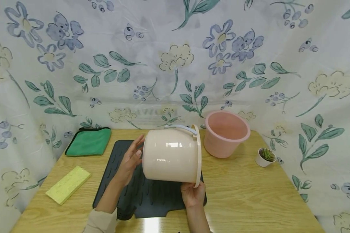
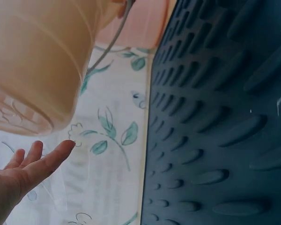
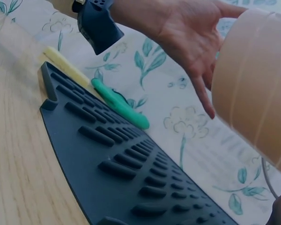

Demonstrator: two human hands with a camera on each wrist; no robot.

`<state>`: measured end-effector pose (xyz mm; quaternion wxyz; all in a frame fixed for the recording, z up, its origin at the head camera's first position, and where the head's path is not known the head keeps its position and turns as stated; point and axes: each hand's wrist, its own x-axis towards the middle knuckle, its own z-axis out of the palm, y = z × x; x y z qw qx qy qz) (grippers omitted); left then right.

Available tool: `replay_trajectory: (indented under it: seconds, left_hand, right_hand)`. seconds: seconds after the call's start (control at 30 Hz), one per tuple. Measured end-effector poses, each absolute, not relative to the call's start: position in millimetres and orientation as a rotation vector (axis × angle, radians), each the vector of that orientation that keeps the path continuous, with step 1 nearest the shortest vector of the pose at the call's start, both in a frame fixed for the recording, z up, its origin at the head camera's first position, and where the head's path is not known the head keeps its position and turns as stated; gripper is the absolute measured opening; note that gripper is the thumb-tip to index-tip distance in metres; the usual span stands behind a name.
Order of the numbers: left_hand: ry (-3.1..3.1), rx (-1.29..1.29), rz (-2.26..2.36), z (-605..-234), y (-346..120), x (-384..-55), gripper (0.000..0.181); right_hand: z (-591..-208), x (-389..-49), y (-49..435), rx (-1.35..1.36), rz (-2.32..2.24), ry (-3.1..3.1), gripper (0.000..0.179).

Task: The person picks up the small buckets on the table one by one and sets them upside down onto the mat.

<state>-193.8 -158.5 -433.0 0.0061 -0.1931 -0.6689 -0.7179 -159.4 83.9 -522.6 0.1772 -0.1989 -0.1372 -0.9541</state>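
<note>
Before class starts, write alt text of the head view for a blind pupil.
A person's right hand holds a cream bucket sideways above a dark mat; the left hand is near its base. On the wooden table: pink bucket, potted plant, yellow sponge, green fabric item.

A green cloth [image 1: 88, 143] with a black edge lies at the far left of the wooden table [image 1: 256, 200], with a yellow sponge [image 1: 68, 185] nearer on the left. An upright pink bucket [image 1: 223, 145] stands far right; a white pot [image 1: 262, 161] holds a succulent [image 1: 267, 154] farther right. Floral sheeting [image 1: 151, 42] hangs behind.
</note>
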Motion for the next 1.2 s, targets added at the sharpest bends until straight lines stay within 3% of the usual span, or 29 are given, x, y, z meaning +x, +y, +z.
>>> replay_trajectory:
  seconds: [0.4, 0.63, 0.97, 1.2]
  left_hand:
    - [-2.014, -0.856, -2.188, -436.1, -150.4, -194.2, 0.084]
    - [-1.984, -0.858, -2.221, -433.0, -145.3, -194.0, 0.096]
    - [-1.987, -0.922, -2.279, -422.9, -150.3, -189.3, 0.087]
    - [-2.083, -0.955, -2.234, -418.6, -157.6, -190.7, 0.089]
  right_hand:
    - [-526.5, -158.4, 79.2, -0.576, -2.7, -0.397, 0.025]
    - [-528.7, -156.2, 74.8, -0.534, -2.699, -0.362, 0.024]
    - [-527.7, -154.2, 64.3, -0.583, -2.614, -0.422, 0.023]
    - [-530.6, -155.4, 58.1, -0.656, -2.586, -0.457, 0.024]
